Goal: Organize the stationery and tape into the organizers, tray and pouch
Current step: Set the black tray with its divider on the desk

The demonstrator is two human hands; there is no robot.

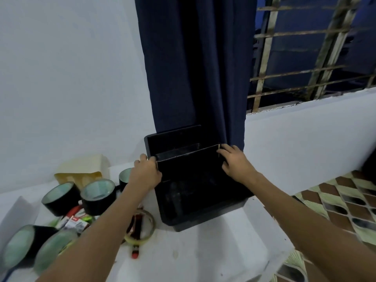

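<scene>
Black organizer [195, 186] at bench [203, 251] back-right corner, one corner overhanging the edge, curtain [195, 68] just behind. Left hand [147, 171] and right hand [236, 163] grip its sides. Tape rolls [97, 195] and pens crowd left. White wall, tiled floor [345, 200] right.

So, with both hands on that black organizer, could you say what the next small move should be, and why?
Probably set the black plastic organizer squarely down and let go: the left hand and right hand grip its sides, it looks empty, and the black tape rolls lie loose beside it.
</scene>
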